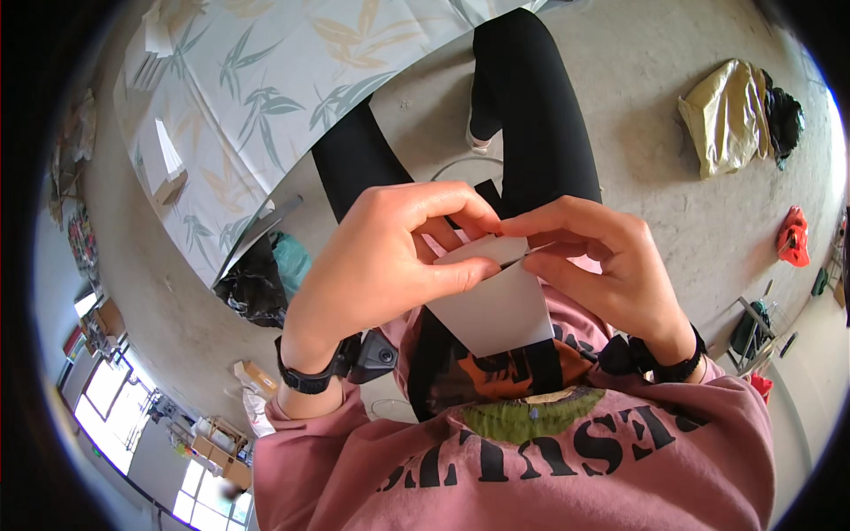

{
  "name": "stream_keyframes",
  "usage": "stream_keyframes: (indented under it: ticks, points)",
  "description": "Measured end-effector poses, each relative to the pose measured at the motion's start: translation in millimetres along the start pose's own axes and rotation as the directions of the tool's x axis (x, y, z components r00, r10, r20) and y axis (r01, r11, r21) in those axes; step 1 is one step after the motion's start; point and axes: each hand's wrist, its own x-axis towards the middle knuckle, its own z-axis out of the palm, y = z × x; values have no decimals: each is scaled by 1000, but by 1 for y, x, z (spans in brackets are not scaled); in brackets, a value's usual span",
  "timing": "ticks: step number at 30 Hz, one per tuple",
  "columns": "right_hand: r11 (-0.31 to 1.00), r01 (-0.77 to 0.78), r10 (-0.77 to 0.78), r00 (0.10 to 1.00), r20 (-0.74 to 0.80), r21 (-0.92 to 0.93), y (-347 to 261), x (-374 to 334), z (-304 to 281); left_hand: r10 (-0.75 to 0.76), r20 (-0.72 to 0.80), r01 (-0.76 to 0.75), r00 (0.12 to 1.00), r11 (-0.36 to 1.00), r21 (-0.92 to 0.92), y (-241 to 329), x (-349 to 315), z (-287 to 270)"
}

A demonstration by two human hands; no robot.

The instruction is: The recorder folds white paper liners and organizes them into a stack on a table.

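A small white cardboard box [496, 310] is held above my lap, its top edge and flap turned toward my fingers. My left hand [390, 243] grips it from the left, thumb on the upper edge of the front panel and fingers behind the flap. From the other side my right hand [589, 248] pinches the same edge, thumb and forefinger close to the left fingertips. A narrow dark gap shows between flap and panel. The inside of the box and several fingertips are hidden.
At the upper left stands a table with a leaf-patterned cloth [257, 80], bearing folded white card pieces [164, 159]. Black and teal bags [288, 265] lie under its edge. On the floor at right are a gold-coloured bag [726, 119], a red bag [793, 237] and a metal-framed stand [753, 332].
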Motion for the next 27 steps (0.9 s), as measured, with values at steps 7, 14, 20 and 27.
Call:
stream_keyframes:
  ticks: [7, 14, 20, 27]
  points:
    - [997, -6, 6, 1000, 2, -72, -1, -1, -1, -42, 12, 40, 999, 983, 177, 12, 2, 3]
    - [1000, -26, 26, 1000, -13, 0, 1, -1, 0, 82, -70, -65, 994, 976, 210, 5, -8, 10]
    - [1000, -9, 9, 1000, -5, 13, 1, -1, 2, 112, -97, -98, 989, 986, 137, -3, -13, 10]
    - [993, 69, -69, 998, -1, -99, 2, -5, 3, 219, -132, -188, 967, 959, 210, -13, -21, 15]
